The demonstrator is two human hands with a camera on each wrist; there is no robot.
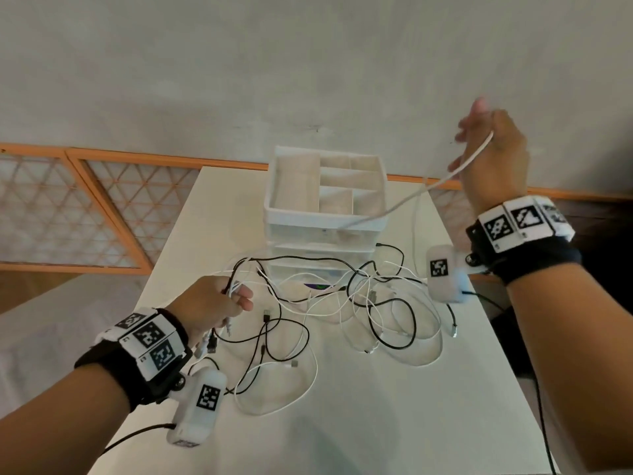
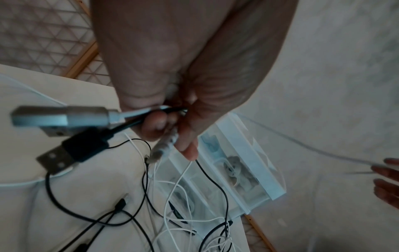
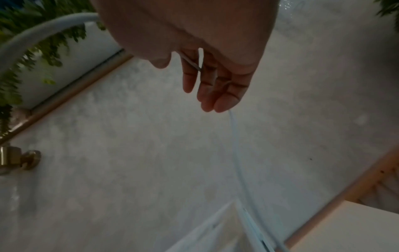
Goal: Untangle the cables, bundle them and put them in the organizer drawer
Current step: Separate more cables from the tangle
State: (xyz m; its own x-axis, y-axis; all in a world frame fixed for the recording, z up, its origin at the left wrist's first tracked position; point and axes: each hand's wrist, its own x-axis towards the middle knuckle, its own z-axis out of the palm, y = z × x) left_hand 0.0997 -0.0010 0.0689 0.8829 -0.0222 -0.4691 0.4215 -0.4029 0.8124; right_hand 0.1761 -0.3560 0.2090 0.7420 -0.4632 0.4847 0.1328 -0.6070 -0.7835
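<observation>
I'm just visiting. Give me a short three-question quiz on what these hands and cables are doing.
1. True or false: the right hand lifts a white cable above the table.
2. What does the left hand grip: A) several cable ends, B) a drawer, C) nothing?
3. Fill in: the organizer has an open top tray that holds ___ cables.

Key: 1 true; 2 A; 3 no.

- Table (image 1: 394, 423): smooth white top, slight sheen.
- Organizer (image 1: 325, 214): white plastic body; translucent plastic drawer fronts.
- Cables (image 1: 308, 310): smooth black and white plastic sheathing.
- USB plugs (image 2: 54, 160), left of left-wrist frame: bare metal shells, matt plastic housings.
- Wall (image 1: 308, 63): matt, mottled grey.
- Screen frame (image 1: 102, 200), left of head frame: wood.
</observation>
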